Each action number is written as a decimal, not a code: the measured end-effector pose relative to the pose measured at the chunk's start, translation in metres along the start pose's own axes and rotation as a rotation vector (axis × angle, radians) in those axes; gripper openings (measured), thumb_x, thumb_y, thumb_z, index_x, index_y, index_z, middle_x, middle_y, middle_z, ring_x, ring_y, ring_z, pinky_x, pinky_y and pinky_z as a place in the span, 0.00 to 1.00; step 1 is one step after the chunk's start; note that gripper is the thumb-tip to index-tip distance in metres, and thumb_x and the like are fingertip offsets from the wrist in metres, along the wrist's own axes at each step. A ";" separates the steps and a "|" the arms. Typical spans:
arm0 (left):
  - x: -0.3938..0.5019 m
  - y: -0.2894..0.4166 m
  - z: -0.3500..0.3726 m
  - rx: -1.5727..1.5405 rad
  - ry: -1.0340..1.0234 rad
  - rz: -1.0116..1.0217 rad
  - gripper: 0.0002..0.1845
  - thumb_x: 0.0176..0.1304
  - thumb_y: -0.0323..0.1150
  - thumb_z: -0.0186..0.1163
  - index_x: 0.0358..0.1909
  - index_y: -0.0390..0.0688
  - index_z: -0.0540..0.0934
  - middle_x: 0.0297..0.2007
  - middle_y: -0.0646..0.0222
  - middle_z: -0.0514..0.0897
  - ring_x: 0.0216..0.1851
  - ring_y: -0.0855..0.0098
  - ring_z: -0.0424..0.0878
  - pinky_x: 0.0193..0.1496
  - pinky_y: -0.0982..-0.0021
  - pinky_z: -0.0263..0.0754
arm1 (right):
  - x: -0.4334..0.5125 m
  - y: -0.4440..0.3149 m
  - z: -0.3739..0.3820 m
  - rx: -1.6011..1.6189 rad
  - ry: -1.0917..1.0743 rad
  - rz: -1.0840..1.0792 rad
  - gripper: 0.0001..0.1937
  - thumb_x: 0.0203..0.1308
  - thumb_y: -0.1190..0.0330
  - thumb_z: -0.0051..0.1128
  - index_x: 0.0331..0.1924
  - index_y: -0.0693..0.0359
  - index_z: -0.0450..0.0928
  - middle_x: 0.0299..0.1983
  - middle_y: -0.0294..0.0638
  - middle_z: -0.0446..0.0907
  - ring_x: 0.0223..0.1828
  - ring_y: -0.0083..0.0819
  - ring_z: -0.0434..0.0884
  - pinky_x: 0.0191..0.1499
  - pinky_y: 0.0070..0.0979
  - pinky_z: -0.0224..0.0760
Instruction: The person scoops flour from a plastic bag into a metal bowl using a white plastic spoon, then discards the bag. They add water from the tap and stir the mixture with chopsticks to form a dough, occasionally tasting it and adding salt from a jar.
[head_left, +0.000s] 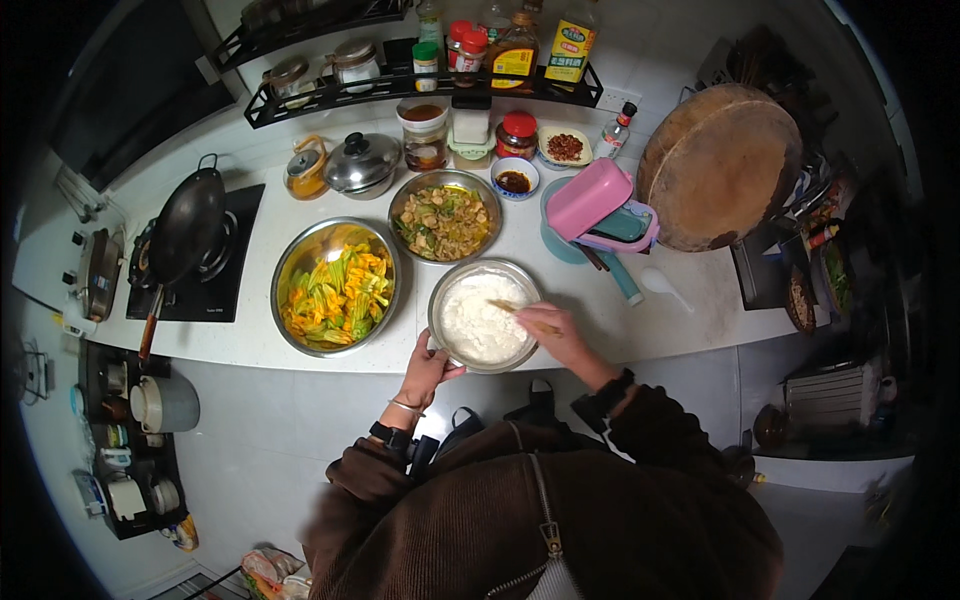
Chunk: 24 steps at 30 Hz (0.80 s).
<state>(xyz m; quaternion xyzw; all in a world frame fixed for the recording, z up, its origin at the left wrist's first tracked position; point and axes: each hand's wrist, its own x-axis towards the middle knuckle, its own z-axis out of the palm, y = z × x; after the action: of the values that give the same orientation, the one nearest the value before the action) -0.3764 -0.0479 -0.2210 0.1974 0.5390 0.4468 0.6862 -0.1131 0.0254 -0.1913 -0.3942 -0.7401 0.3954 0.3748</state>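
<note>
A round steel bowl (538, 289) stands at the counter's front edge, with a lumpy white flour mixture (480, 319) inside. My left hand (429, 370) grips its near-left rim. Over the bowl's right side, my right hand (551, 330) holds a wooden utensil (504, 305), perhaps chopsticks, whose end touches the mixture. To the left sits a larger steel bowl (279, 259) of yellow-orange squash blossoms (337, 292). Just behind is a steel dish (493, 199) of cooked meat and green vegetables (442, 217).
A dark wok (187, 225) rests tilted on the hob (244, 247) at left. Right of the bowls are a pink container (592, 196), a teal strainer (619, 277) and a white spoon (667, 289). A thick round chopping board (727, 172) leans behind them. Seasoning jars and a lidded pot (364, 165) line the back.
</note>
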 end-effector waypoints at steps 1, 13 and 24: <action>0.001 -0.001 -0.001 -0.004 -0.005 0.007 0.33 0.69 0.22 0.48 0.73 0.45 0.49 0.39 0.58 0.79 0.33 0.69 0.83 0.40 0.68 0.88 | 0.001 0.000 -0.005 -0.009 -0.014 -0.036 0.08 0.60 0.75 0.63 0.42 0.66 0.83 0.40 0.46 0.84 0.41 0.35 0.83 0.43 0.25 0.75; 0.001 -0.003 -0.001 0.042 0.013 0.005 0.35 0.70 0.26 0.50 0.74 0.46 0.46 0.41 0.56 0.82 0.33 0.65 0.87 0.37 0.69 0.88 | 0.000 -0.015 -0.012 -0.052 -0.083 -0.045 0.08 0.62 0.75 0.60 0.44 0.66 0.83 0.43 0.47 0.84 0.43 0.37 0.84 0.47 0.26 0.76; 0.001 -0.005 -0.002 0.023 0.029 -0.025 0.34 0.72 0.28 0.48 0.75 0.47 0.45 0.44 0.55 0.83 0.34 0.65 0.87 0.37 0.68 0.87 | -0.016 -0.019 -0.006 -0.086 -0.049 0.152 0.08 0.61 0.74 0.62 0.43 0.66 0.84 0.39 0.46 0.84 0.39 0.31 0.84 0.40 0.24 0.76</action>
<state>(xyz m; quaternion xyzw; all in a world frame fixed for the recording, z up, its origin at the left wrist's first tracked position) -0.3762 -0.0499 -0.2262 0.1922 0.5563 0.4347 0.6816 -0.1069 0.0061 -0.1759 -0.4550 -0.7334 0.4000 0.3084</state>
